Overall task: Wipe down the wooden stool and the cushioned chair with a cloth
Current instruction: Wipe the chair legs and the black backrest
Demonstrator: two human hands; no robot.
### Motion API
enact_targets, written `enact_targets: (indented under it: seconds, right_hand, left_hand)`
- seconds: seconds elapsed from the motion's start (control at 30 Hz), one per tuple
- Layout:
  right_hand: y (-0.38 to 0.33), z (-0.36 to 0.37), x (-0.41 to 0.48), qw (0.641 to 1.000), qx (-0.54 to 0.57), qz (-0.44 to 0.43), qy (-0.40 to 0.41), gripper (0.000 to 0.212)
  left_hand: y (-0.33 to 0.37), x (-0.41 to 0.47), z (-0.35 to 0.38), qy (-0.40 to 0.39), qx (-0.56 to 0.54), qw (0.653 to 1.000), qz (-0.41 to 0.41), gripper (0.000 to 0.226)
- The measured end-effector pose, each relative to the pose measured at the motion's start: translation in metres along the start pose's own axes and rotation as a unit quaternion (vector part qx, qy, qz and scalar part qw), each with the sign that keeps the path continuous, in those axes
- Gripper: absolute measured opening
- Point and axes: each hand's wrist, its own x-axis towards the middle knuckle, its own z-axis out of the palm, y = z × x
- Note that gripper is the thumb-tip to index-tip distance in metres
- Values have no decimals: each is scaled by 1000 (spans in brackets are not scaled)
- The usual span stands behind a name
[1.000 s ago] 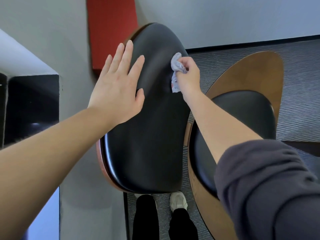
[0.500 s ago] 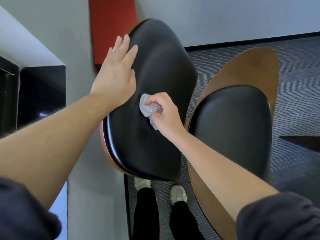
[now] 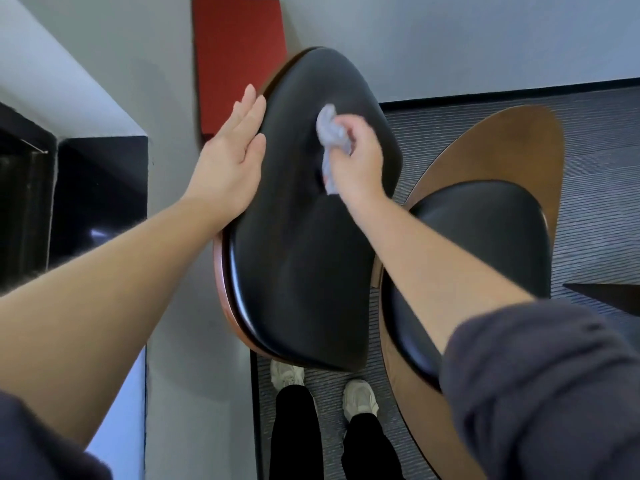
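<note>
Nearest to me are my two dark sleeves, the right sleeve and the left sleeve, both pushed up so the forearms are bare, I reckon to keep the fabric off the surface I am cleaning.

My right hand has its fingers curled round the one cloth, a pale grey rag bunched into a wad. It sticks out above my knuckles and hangs a little below them. The wad is pressed onto the black back cushion, in its upper part, so the wipe I am on is the backrest of the chair.

To the left of that grip, my left hand lies flat with its fingers straight and close together. The palm sits against the cushion's left edge and holds nothing. I take it that it steadies the backrest against my push.

To the right of the grip and lower is the seat cushion, which makes two black cushions. Brown wood curves round behind both of them.

Below the backrest stand my two pale shoes on grey ribbed carpet.

Farthest off, above and left of the grip, one red panel hangs on the grey wall.

I can't see the stool from here. How much of the chair is already clean, I cannot tell.
</note>
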Motion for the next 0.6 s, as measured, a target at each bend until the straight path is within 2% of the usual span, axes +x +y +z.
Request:
enact_targets:
  seconds: [0.13, 0.23, 0.4, 0.6]
  right_hand:
    - [-6, -2, 78, 996, -63, 43, 50, 23]
    - [-11, -3, 90, 994, -74, 49, 57, 24]
    - [-15, -3, 66, 998, -64, 11, 8, 41]
    - [-34, 2, 30, 998, -35, -38, -45, 39]
  left_hand:
    - [-1, 0, -1, -2, -36, 999, 0, 50]
    - [-2, 0, 0, -4, -59, 998, 1, 49]
    - [-3, 1, 2, 4, -116, 993, -9, 49]
    - [-3, -1, 3, 15, -139, 990, -20, 54]
